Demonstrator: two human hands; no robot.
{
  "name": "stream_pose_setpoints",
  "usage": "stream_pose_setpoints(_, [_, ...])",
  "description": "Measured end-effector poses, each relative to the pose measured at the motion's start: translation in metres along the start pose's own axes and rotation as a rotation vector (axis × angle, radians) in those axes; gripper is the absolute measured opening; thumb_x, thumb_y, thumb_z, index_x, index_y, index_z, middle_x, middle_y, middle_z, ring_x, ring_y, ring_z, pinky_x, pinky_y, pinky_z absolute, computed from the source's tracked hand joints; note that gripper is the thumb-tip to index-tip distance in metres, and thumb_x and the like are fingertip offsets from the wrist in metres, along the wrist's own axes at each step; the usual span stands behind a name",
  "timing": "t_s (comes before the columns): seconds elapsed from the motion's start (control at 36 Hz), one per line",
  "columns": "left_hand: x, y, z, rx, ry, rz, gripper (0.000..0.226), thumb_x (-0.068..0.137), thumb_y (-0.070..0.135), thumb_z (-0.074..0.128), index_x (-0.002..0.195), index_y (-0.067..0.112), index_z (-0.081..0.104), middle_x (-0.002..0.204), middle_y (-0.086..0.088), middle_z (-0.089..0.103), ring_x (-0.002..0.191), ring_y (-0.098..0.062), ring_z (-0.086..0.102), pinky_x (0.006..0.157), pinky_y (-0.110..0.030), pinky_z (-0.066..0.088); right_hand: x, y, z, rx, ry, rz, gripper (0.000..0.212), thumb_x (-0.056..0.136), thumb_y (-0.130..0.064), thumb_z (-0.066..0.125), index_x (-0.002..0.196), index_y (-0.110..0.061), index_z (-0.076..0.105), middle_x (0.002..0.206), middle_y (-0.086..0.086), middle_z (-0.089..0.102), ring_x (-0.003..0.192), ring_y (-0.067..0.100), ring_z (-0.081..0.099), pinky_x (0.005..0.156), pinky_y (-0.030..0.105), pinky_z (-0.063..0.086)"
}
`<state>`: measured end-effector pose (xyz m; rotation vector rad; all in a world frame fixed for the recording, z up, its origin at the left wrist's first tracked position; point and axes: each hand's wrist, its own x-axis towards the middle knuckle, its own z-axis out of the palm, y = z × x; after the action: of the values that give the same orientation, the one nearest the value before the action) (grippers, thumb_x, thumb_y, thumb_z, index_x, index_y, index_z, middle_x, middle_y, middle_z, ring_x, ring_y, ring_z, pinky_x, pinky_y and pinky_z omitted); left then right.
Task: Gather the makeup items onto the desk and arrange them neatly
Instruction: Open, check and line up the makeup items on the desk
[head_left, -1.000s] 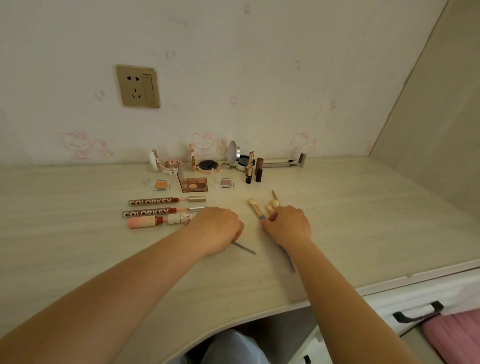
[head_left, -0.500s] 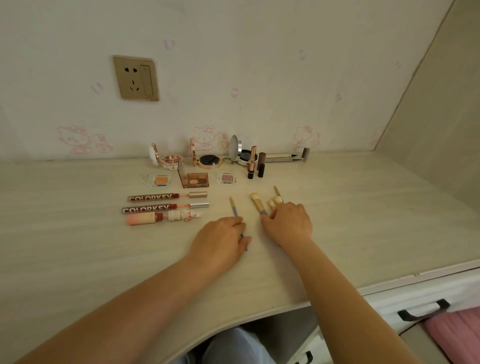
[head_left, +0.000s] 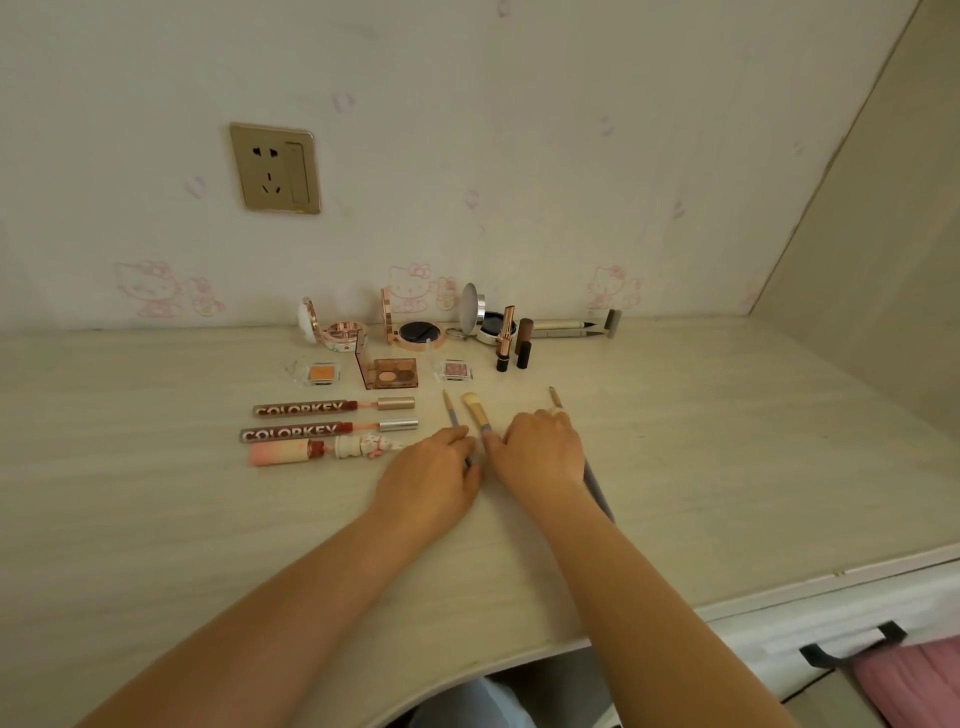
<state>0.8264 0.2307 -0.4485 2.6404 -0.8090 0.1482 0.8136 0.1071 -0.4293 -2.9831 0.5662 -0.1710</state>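
Makeup lies in rows on the pale desk (head_left: 156, 519). My left hand (head_left: 431, 478) pinches the handle of a thin brush (head_left: 450, 411) that points away from me. Just to its right lies a fluffy-tipped brush (head_left: 475, 408); my right hand (head_left: 543, 452) rests palm down beside it, thumb against its handle. Another slim brush passes under that hand, its tip (head_left: 555, 397) showing beyond the knuckles and its grey handle (head_left: 597, 488) behind the wrist. Anything else under the right hand is hidden.
Left of the brushes lie two COLORKEY lip glosses (head_left: 332, 408) and a pink tube (head_left: 322, 449). Behind them are eyeshadow pans (head_left: 392, 371), open compacts (head_left: 415, 330), lipsticks (head_left: 504, 340) and an eyeliner (head_left: 571, 326) by the wall. A drawer handle (head_left: 852, 644) is at lower right.
My left hand has carried the thin brush rightwards and forwards, laying it parallel beside the fluffy brush. The right hand has stayed on the other brushes, spreading them slightly.
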Motion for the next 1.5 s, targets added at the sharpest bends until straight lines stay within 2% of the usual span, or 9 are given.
stream_pose_setpoints(0.17, [-0.003,-0.002,0.001,-0.029,0.017,-0.017,0.041,0.097,0.029,0.041,0.135,0.015,0.049,0.145,0.002,0.04,0.127,-0.015,0.045,0.101,-0.027,0.037,-0.019,0.031,-0.008,-0.033,0.116,0.126,0.038,0.095,-0.037,0.036,0.116,-0.011,0.053,0.113,0.007,0.057,0.105,0.024,0.048,0.081,0.032,0.04])
stream_pose_setpoints(0.42, [-0.003,0.001,0.001,-0.044,0.045,-0.012,0.04,0.096,0.028,0.041,0.133,0.012,0.05,0.142,-0.002,0.042,0.126,-0.016,0.042,0.101,-0.024,0.034,-0.028,0.04,-0.006,-0.16,0.075,0.175,0.032,0.094,-0.034,0.038,0.103,-0.014,0.061,0.103,0.003,0.057,0.1,0.022,0.046,0.074,0.029,0.032])
stream_pose_setpoints(0.72, [0.004,0.001,0.003,-0.069,0.064,0.013,0.046,0.096,0.032,0.043,0.139,0.016,0.042,0.141,0.0,0.043,0.132,-0.015,0.035,0.107,-0.026,0.029,0.01,0.018,-0.001,-0.044,0.069,0.149,0.044,0.095,-0.043,0.037,0.108,-0.008,0.062,0.109,0.008,0.061,0.106,0.025,0.049,0.083,0.033,0.041])
stream_pose_setpoints(0.83, [0.013,0.007,-0.001,-0.042,0.076,0.059,0.043,0.096,0.032,0.042,0.138,0.02,0.042,0.142,0.002,0.042,0.132,-0.014,0.033,0.108,-0.027,0.028,0.011,0.036,-0.007,0.2,0.159,0.22,0.038,0.096,-0.04,0.039,0.108,-0.013,0.063,0.103,0.005,0.062,0.099,0.023,0.053,0.084,0.036,0.048])
stream_pose_setpoints(0.92, [0.024,0.018,-0.005,-0.01,0.024,0.155,0.044,0.097,0.033,0.04,0.14,0.024,0.04,0.147,0.005,0.038,0.138,-0.014,0.025,0.113,-0.031,0.023,0.013,0.062,-0.016,0.343,0.164,0.285,0.027,0.094,-0.035,0.046,0.106,-0.017,0.063,0.105,0.004,0.063,0.096,0.021,0.053,0.076,0.032,0.046])
stream_pose_setpoints(1.08, [0.033,0.049,0.0,0.211,-0.202,0.411,0.046,0.098,0.044,0.028,0.144,0.036,0.027,0.155,0.011,0.019,0.145,-0.016,0.006,0.117,-0.046,0.006,0.019,0.086,-0.022,0.44,-0.089,0.319,0.028,0.088,-0.037,0.058,0.101,-0.016,0.07,0.106,0.005,0.068,0.096,0.023,0.059,0.073,0.026,0.042])
stream_pose_setpoints(1.22, [0.036,0.06,0.003,0.255,-0.307,0.388,0.051,0.097,0.054,0.02,0.145,0.039,0.025,0.156,0.012,0.016,0.144,-0.014,0.004,0.115,-0.049,-0.003,0.032,0.087,-0.024,0.42,-0.163,0.3,0.028,0.084,-0.036,0.062,0.087,-0.011,0.072,0.094,0.007,0.07,0.077,0.019,0.056,0.066,0.027,0.044])
stream_pose_setpoints(1.36, [0.04,0.058,-0.001,0.288,-0.355,0.351,0.054,0.095,0.058,0.018,0.146,0.038,0.02,0.157,0.011,0.012,0.145,-0.013,0.005,0.116,-0.049,-0.005,0.046,0.086,-0.023,0.367,-0.197,0.292,0.04,0.079,-0.045,0.065,0.096,-0.009,0.068,0.094,0.007,0.066,0.081,0.021,0.058,0.059,0.026,0.041])
stream_pose_setpoints(1.5, [0.047,0.052,-0.004,0.302,-0.368,0.317,0.056,0.095,0.058,0.017,0.147,0.036,0.016,0.157,0.008,0.013,0.145,-0.015,0.007,0.117,-0.049,-0.004,0.055,0.085,-0.029,0.284,-0.175,0.306,0.024,0.081,-0.031,0.063,0.086,-0.008,0.055,0.086,0.006,0.057,0.079,0.023,0.056,0.064,0.028,0.044])
